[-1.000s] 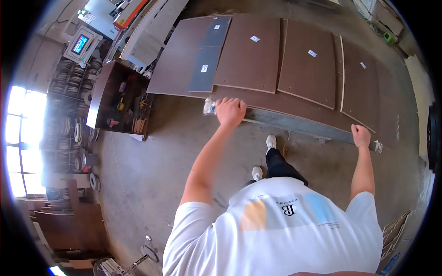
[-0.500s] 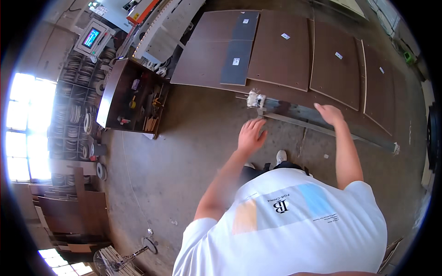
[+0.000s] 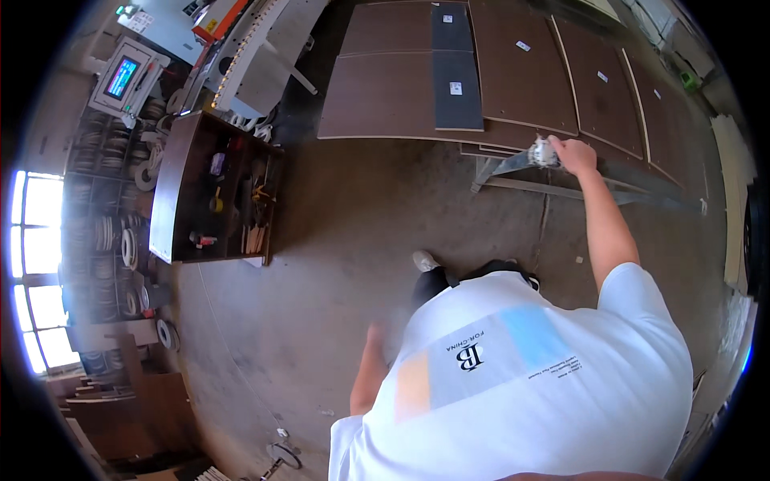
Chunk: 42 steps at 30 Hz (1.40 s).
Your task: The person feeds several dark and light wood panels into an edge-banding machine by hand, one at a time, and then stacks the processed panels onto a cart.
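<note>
Overhead workshop view: brown panels (image 3: 513, 76) lie flat across the top, from eleven to two o'clock. Below them, at one o'clock, a long grey metal frame (image 3: 561, 188) runs left to right. The right hand (image 3: 574, 155) is closed on the frame's pale left end cap (image 3: 544, 151). The left hand (image 3: 374, 335) hangs at seven o'clock, blurred, its grip unclear, well away from the frame

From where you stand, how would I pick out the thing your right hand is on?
Look to the stack of brown boards lying flat across the floor. Along their near edge runs a long grey metal frame. On its left end sits a small whitish block, which the right hand touches; it is the only pale, lumpy piece among flat brown sheets and straight grey bars.
</note>
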Motion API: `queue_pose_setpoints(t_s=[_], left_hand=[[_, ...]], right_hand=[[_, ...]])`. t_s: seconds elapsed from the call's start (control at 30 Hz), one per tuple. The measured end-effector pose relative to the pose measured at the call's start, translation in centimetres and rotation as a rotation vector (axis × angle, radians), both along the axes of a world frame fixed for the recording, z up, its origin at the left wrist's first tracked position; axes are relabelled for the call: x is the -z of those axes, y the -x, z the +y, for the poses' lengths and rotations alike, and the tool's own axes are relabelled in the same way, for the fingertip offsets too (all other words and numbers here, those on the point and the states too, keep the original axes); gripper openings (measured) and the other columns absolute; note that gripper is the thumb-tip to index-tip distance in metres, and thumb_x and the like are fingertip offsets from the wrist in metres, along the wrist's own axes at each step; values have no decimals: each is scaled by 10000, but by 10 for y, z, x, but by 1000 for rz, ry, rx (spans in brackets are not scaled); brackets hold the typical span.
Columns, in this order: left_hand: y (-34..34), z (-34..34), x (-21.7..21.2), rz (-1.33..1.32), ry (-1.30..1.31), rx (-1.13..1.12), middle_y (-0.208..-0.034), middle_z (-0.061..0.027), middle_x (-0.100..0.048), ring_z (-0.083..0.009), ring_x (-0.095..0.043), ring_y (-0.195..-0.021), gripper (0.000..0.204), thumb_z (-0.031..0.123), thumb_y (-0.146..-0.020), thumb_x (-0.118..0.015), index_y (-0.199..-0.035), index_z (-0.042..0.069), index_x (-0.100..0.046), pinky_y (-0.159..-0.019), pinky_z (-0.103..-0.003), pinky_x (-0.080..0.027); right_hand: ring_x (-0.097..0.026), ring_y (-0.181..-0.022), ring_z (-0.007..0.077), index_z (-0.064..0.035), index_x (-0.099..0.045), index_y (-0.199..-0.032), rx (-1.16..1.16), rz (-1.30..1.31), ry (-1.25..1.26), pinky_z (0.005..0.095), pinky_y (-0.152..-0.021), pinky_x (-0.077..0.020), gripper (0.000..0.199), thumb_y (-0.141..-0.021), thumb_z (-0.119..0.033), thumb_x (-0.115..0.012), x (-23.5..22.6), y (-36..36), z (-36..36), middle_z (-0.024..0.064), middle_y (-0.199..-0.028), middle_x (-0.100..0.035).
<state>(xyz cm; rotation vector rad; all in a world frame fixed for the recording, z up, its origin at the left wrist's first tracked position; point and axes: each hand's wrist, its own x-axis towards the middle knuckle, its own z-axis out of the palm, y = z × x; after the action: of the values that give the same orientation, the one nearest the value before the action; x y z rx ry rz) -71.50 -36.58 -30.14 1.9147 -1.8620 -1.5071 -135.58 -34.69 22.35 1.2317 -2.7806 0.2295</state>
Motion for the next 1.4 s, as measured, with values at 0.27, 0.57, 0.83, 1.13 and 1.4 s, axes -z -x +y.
queue_pose_setpoints(t_s=[0.27, 0.57, 0.83, 1.13, 1.4], left_hand=[[12, -171, -165, 240, 94, -292, -958, -98, -746, -232, -696, -856, 359, 267, -957, -588, -1163, -2, -707, -821, -359, -540], [6, -350, -229, -92, 188, 211, -1090, -113, -722, -195, -673, -991, 340, 261, -993, -583, -1196, 10, -687, -794, -353, -523], [-3, -606, -401, -343, 215, 634, -1222, -110, -666, -160, -628, -1061, 295, 255, -1007, -592, -1152, 17, -689, -830, -343, -514], [266, -824, -570, 48, 209, 552, -934, -103, -738, -208, -698, -853, 273, 280, -970, -641, -1134, 70, -703, -799, -327, -536], [605, -919, -656, -46, 724, 1385, -1139, -141, -725, -357, -681, -1056, 342, 296, -987, -547, -1279, 138, -629, -899, -473, -543]], right_hand=[[-680, -1037, 382, -74, -785, -985, 237, 37, 5, 474, -946, -498, 676, -996, -600, -360, -37, 64, -16, 188, -1014, -742], [-642, -1136, 306, -90, -705, -1086, -95, 185, 597, 508, -1090, -411, 284, -881, -286, -706, -46, -47, -224, 92, -1155, -721], [-324, -1514, 294, 13, -412, -1521, 229, -272, -20, 494, -1220, -267, 827, -937, -552, -569, -3, -32, -460, 190, -1625, -354], [-237, -1537, 390, 89, -390, -1503, 428, -437, -55, 493, -1244, -215, 952, -874, -580, -642, -40, -17, -520, 284, -1644, -229], [-327, -1514, 296, 19, -422, -1504, 678, -501, 51, 496, -1236, -249, 877, -877, -547, -657, -73, 1, -545, 190, -1645, -307]])
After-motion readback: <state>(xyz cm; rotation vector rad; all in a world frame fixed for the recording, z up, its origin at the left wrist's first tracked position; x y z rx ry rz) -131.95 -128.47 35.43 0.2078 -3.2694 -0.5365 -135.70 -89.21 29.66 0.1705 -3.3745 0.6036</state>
